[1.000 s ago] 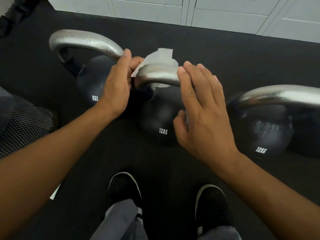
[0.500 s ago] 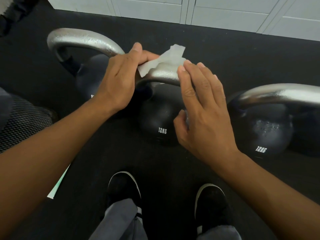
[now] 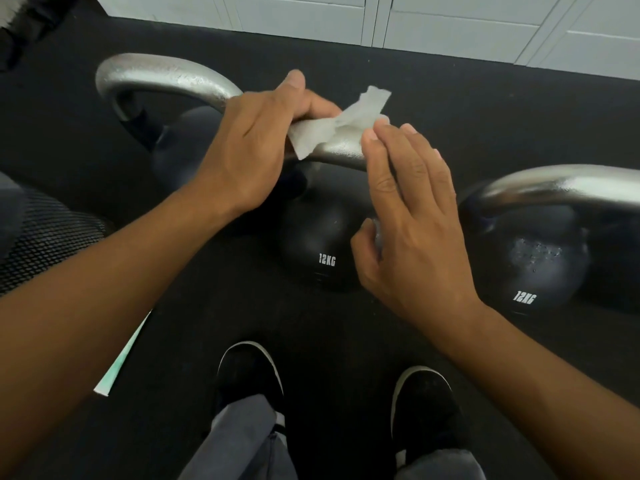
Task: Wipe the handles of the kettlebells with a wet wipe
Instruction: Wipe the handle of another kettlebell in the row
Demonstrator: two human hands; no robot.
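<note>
Since the earlier frame, the left hand (image 3: 252,150) is dragging the crumpled white wet wipe (image 3: 341,124), fingers pinching it, along the middle black kettlebell's silver handle (image 3: 341,152) at frame centre. The right hand (image 3: 412,216), fingers loosely apart, is steadying that handle. Other handles probably remain.

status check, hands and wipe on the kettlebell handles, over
Left hand pinching wet wipe on middle kettlebell handle. Right hand open, fingertips at the wipe's edge. Nothing blocking the handle.
</note>
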